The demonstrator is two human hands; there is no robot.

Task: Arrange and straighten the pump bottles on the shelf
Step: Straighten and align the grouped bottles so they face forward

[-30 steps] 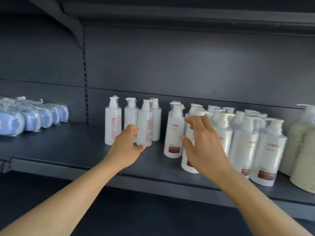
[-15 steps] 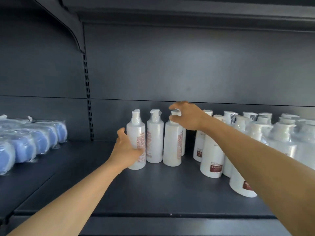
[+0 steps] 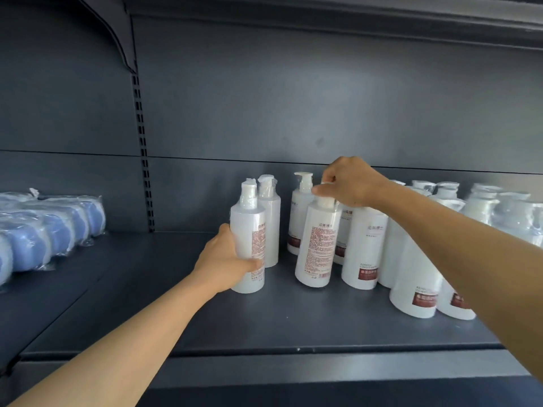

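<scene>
A white plastic pump bottle [image 3: 248, 245] is held in the left grip [image 3: 224, 261]; a tilted white pump bottle's [image 3: 316, 245] top is pinched by the right grip [image 3: 349, 183] (earlier upright, further left).

Two hands [image 3: 223, 259] (many bottles [image 3: 364, 245]).

Two bare human forearms show, one from each lower corner of the view. Neither arm wears a sleeve, and no cuff edge shows anywhere along their visible length. The left hand [image 3: 224, 264] wears no glove, and no ring or watch shows on it or its wrist. The right hand [image 3: 351, 183] is likewise ungloved, and its wrist carries no band or bracelet that can be seen. The fingers [image 3: 321, 190] are bare; their nails are too blurred to make out. No other part of the person shows.
</scene>
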